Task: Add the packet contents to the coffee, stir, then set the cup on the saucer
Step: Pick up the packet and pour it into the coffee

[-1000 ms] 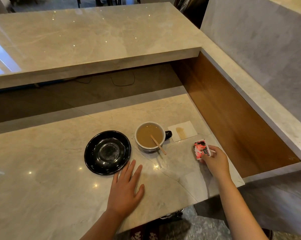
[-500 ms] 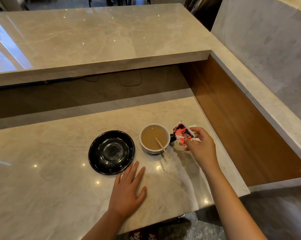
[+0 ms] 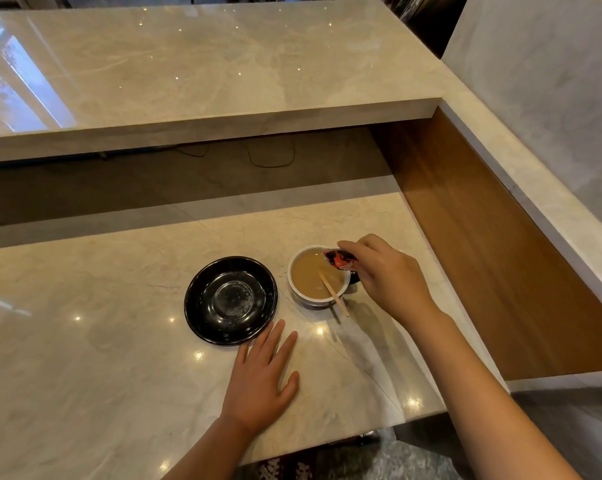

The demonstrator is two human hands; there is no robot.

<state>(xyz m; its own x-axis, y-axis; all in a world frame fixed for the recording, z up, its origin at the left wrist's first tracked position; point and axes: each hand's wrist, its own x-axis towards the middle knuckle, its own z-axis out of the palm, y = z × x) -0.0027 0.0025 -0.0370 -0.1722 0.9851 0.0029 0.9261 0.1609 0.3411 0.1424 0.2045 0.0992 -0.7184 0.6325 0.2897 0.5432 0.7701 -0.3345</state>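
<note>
Pinching one red packet (image 3: 339,259), the right hand (image 3: 389,278) tips it just over one cup (image 3: 317,277); one stick (image 3: 334,294) inside; one black saucer (image 3: 230,299) beside; left hand (image 3: 261,379) flat, empty.

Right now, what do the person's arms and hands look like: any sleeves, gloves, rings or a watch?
Both arms are bare for as far as the picture shows them, with no sleeve in view. The left hand and the right hand wear no gloves. No ring, watch or bracelet shows on the fingers or wrists, and there are no markings that I can make out.
</note>
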